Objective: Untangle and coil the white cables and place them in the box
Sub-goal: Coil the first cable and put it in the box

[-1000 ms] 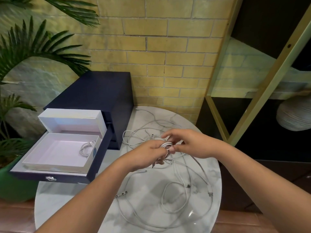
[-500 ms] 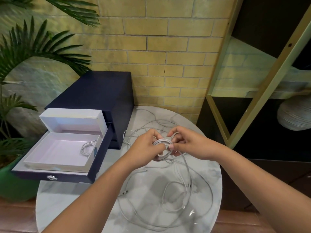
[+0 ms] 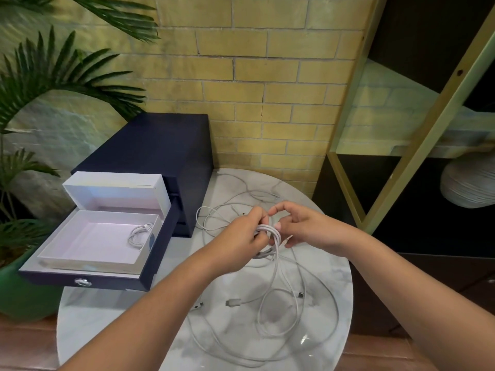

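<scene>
White cable coil (image 3: 267, 235) sits between your hands above the table (image 3: 112, 325): your left hand (image 3: 238, 236) curls its fingers (image 3: 258, 218) round the loops so they keep shape, while your right hand (image 3: 302, 226) pinches the running strand (image 3: 276, 259), apparently to feed the next turn. Count one coil in hand, one coiled cable (image 3: 139, 234) in the box (image 3: 88, 242), and a loose tangle (image 3: 233, 302) showing three plug ends.

Two bare hands: left hand (image 3: 238, 236), right hand (image 3: 308, 228). Left forearm (image 3: 160, 311) and right forearm (image 3: 401, 277) are bare too, uncovered from the wrist to the bottom frame edge. A short plain nail shows on one right-hand fingertip (image 3: 278, 226).
</scene>
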`<state>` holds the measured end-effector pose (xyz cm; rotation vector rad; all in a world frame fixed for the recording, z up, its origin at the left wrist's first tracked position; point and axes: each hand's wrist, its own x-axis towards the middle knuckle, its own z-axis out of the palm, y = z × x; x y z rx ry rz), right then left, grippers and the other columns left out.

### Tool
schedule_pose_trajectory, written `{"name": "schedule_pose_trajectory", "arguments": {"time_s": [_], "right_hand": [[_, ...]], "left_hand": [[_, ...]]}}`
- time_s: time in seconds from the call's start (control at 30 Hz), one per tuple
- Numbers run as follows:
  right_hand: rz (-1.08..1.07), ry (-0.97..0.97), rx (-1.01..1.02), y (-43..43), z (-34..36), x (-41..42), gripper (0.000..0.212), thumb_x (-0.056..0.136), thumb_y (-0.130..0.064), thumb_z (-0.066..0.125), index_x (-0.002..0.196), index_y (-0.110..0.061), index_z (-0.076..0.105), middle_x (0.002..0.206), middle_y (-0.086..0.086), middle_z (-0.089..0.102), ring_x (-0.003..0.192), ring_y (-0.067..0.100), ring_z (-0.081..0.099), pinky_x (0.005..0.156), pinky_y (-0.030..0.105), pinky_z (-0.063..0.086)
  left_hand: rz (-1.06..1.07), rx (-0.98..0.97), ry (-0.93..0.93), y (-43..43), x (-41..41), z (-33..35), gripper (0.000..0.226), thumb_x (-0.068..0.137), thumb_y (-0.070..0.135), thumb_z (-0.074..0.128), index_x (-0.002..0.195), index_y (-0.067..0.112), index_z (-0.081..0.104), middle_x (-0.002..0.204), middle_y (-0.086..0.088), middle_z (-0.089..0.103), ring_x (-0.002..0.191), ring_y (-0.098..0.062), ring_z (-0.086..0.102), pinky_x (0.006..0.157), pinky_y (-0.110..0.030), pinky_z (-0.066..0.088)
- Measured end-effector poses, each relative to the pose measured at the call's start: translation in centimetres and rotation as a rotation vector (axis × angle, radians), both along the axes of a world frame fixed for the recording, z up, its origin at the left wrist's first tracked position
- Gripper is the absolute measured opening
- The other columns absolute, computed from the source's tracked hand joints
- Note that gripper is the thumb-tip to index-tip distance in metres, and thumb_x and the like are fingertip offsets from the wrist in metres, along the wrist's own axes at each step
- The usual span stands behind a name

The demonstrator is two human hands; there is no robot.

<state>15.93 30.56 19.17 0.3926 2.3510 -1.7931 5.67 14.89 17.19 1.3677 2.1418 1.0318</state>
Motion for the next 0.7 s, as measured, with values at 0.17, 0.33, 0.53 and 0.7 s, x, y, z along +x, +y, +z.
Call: {"name": "schedule_pose_trajectory", "arguments": {"time_s": [0.17,0.33,0.53,0.7], "right_hand": [[0.038,-0.016,-0.108,0.3,-0.1,-0.3,0.034,0.093,-0.009,0.059,0.126,-0.018,0.051,0.099,0.016,0.069,0.090,0.020,0.065,0.079,0.029,0.050],[0.070,-0.029,-0.125,0.3,-0.2,-0.3,0.035,0.092,-0.004,0.059,0.123,-0.017,0.050,0.089,0.009,0.067,0.084,0.021,0.064,0.069,0.026,0.052],[0.028,0.072,0.292,-1.2,-0.4,-0.7,0.026,0.096,-0.003,0.048,0.118,-0.018,0.047,0.103,0.008,0.065,0.075,0.021,0.064,0.061,0.024,0.053],[-0.046,0.086,0.262,-0.6,-0.9,-0.7,0.027,0.092,-0.011,0.059,0.118,-0.019,0.051,0.102,0.004,0.064,0.070,0.009,0.064,0.061,0.020,0.052]], "left_hand": [[-0.039,-0.019,0.030,-0.1,0.3,0.2,0.020,0.098,0.029,0.046,0.081,0.026,0.037,0.062,0.006,0.049,0.049,-0.005,0.038,0.047,-0.020,0.029],[-0.071,-0.076,-0.019,-0.4,0.3,0.2,0.017,0.097,0.020,0.043,0.083,0.027,0.037,0.067,0.009,0.047,0.054,-0.003,0.039,0.054,-0.023,0.033],[-0.137,-0.145,-0.026,-0.5,-0.1,0.1,0.015,0.099,0.019,0.045,0.088,0.028,0.040,0.086,0.016,0.053,0.068,0.010,0.049,0.060,-0.012,0.039],[-0.025,-0.117,-0.074,-0.5,-0.4,-0.4,0.016,0.100,0.023,0.047,0.086,0.028,0.039,0.085,0.009,0.055,0.061,0.007,0.049,0.058,-0.015,0.036]]}}
